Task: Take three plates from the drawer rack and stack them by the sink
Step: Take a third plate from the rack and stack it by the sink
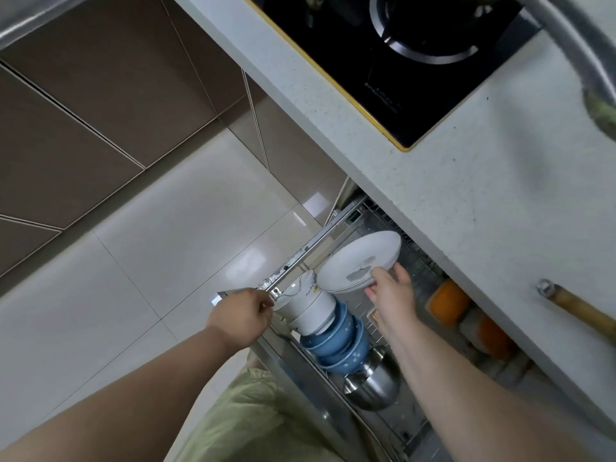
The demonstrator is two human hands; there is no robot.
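Observation:
A pull-out wire drawer rack (336,225) stands open below the counter. My right hand (391,290) grips the near rim of a white plate (358,258) with a grey leaf print, held tilted above the rack; a second plate rim shows just under it. My left hand (241,315) is closed on the front corner of the drawer rail. Beside it lies a stack of white bowls (306,303), then blue bowls (340,341) and a steel bowl (373,383). No sink can be made out.
The white counter (466,195) overhangs the drawer, with a black gas hob (400,55) set in it and a wooden handle (576,305) at the right. Orange-lidded jars (448,301) sit deep in the drawer. Pale floor tiles (150,245) lie to the left.

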